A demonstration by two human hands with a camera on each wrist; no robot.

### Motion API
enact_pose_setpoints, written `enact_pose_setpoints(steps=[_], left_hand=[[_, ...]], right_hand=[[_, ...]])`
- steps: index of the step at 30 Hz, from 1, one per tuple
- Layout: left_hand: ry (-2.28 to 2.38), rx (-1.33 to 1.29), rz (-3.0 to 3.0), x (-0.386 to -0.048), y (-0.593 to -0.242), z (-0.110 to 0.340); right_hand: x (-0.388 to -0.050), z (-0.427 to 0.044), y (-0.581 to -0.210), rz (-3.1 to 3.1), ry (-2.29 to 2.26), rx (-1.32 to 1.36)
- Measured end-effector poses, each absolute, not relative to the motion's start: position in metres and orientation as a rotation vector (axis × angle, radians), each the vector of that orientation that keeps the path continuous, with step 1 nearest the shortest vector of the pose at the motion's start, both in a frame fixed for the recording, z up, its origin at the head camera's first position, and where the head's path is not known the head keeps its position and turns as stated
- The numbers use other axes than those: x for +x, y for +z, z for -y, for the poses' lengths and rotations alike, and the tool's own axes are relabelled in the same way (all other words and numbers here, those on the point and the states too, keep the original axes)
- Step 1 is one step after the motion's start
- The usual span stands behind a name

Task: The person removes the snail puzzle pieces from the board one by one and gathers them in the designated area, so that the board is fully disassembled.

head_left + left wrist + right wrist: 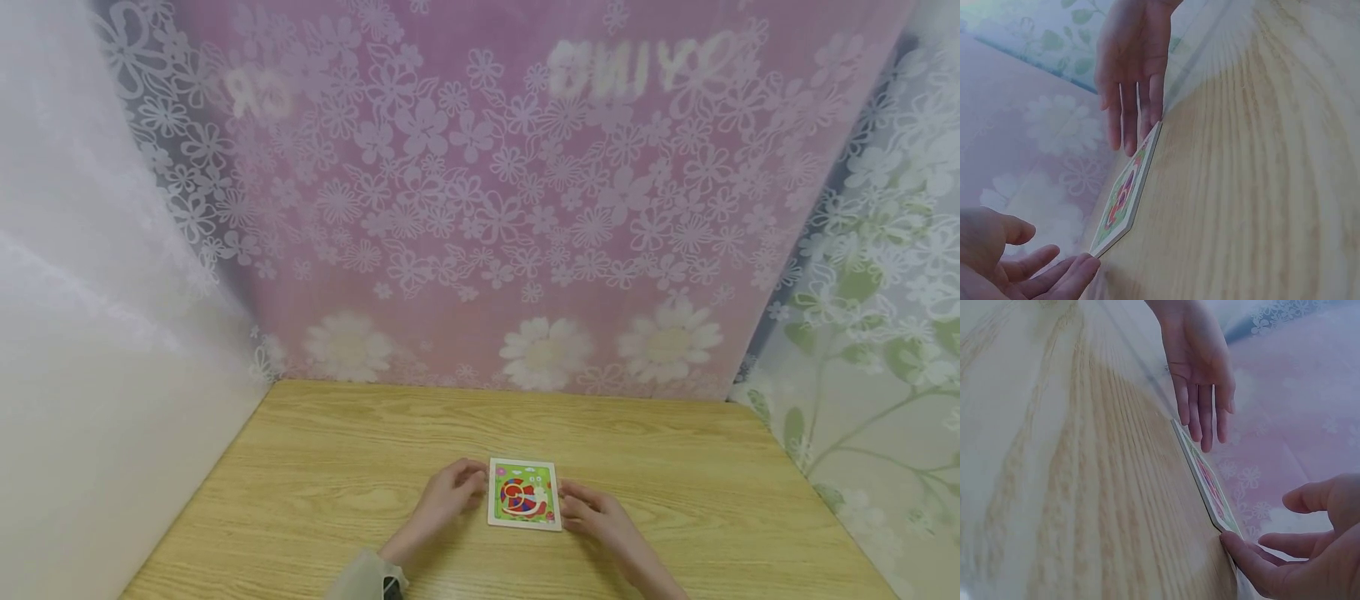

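where the arms come in at the near edge, a pale sleeve (356, 579) covers the left one, with a dark thing (392, 587) at its cuff that i can't make out. a little further in, the left hand (452, 490) lies at the left side of a square picture board (525, 493), its fingers loosely bent and not wrapped round anything. the right hand (600, 512) mirrors it on the other side, just as slack, palm turned inward. in both wrist views the nearer hand's fingertips seem to meet the board's edge; neither hand grasps it, and whether they press on it i can't tell.

the board lies flat on the wooden table (337, 442), between the two hands, its pale rim (517, 526) framing a red, blue and cream snail (522, 497) on green. as for how far things have got, i'd judge the board to be settled in place, neither lifted nor tipped. the snail reads as a whole figure, though it's too small for me to say whether it's built of separate pieces or lacks any. no firm hold is taken; if the board is meant to be moved, that part is left undone.

beyond the table hangs a pink flowered cloth (510, 200), with big white daisies (543, 352) along its foot, between a pale cloth (97, 358) on the left and a leafy one (877, 375) on the right.
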State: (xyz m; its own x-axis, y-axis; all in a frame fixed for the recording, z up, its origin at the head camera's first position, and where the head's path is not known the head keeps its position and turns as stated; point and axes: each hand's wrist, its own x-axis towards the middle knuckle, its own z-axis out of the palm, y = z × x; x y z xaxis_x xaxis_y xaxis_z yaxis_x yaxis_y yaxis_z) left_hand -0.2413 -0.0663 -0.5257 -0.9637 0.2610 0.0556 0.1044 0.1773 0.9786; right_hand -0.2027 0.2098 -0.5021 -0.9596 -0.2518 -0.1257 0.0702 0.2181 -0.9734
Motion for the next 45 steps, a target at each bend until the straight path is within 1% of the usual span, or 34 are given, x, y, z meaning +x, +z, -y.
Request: enact_pose_setpoints(steps=[6,10,15,24,31,40,45], left_hand=[[1.821,0.469,-2.49,-0.243,-0.516,0.072],[1.708,0.576,-2.626,-0.244,-0.511,0.074],[1.606,0.641,-2.724,-0.247,-0.509,0.071],[1.259,0.802,-2.852,-0.247,-0.51,0.061],[0.998,0.977,-2.877,-0.243,-0.51,0.053],[0.571,1.144,-2.919,-0.236,-0.515,0.042],[0.481,1.187,-2.894,-0.233,-0.517,0.041]], right_hand=[[-0.206,-0.214,-0.5,-2.267,-1.842,-0.124],[-0.21,-0.218,-0.495,-2.29,-1.844,-0.157],[-0.217,-0.22,-0.489,-2.308,-1.854,-0.179],[-0.232,-0.216,-0.488,-2.394,-1.828,-0.194],[-0.242,-0.216,-0.49,-2.483,-1.735,-0.275],[-0.252,-0.212,-0.492,-2.697,-1.525,-0.241],[-0.257,-0.21,-0.494,-2.809,-1.356,-0.227]])
